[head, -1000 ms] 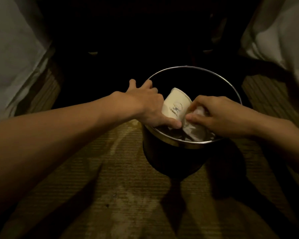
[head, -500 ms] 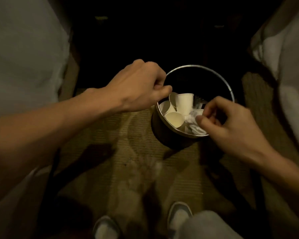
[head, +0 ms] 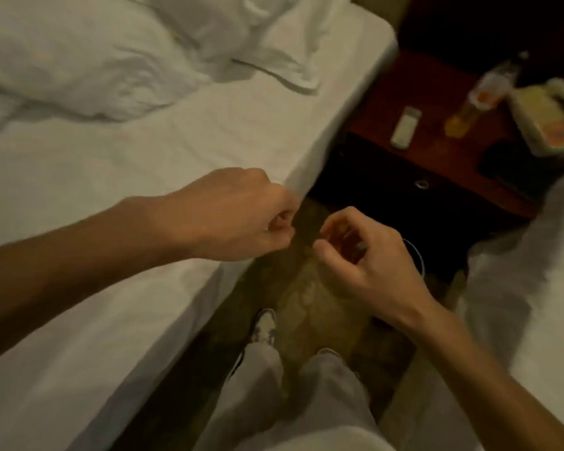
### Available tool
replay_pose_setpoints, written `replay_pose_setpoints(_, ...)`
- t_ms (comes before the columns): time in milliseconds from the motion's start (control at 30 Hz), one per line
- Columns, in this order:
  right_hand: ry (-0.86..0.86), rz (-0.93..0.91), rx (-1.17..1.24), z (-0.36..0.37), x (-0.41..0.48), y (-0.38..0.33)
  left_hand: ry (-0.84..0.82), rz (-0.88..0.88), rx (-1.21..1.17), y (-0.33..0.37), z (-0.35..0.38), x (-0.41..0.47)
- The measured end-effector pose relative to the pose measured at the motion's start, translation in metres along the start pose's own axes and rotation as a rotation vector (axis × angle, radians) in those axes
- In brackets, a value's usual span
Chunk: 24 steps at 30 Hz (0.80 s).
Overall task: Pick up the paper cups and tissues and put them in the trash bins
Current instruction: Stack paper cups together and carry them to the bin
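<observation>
My left hand (head: 241, 216) hovers over the edge of the left bed, its fingers curled into a fist with nothing in it. My right hand (head: 365, 255) floats beside it above the carpet, fingers loosely bent and empty. Just behind my right hand a thin arc of the metal trash bin's rim (head: 419, 260) shows on the floor. The rest of the bin is hidden by the hand. No paper cups or tissues are visible in the head view.
A white bed (head: 127, 164) with a rumpled duvet fills the left; another white bed (head: 534, 288) is at the right. Between them a dark red nightstand (head: 437, 148) carries a remote (head: 406, 126), a bottle (head: 479, 99) and a telephone (head: 547, 115). My legs and shoe (head: 265, 327) stand on the carpet.
The view has risen from low over the bin to standing height. Both hands have come away from the bin, and the cups and tissue inside it are out of sight.
</observation>
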State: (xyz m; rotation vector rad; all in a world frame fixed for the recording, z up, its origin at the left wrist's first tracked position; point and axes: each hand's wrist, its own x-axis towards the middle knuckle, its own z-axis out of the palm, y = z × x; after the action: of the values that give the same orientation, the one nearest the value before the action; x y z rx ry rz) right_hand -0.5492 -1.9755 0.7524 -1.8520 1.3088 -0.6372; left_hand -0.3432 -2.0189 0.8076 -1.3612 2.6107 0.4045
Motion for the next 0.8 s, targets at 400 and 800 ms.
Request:
replay_pose_setpoints(400,-0.874,-0.702,0.099,0.091,-0.107,-0.222,0.53,-1.199,-0.264,0.204,-0.03,-0.41)
replay_pose_setpoints(800,-1.506,-1.244,-0.155,0.285,-0.385,-0.349,1.216,-2.11,-0.553,0.46,0.13,-0.618)
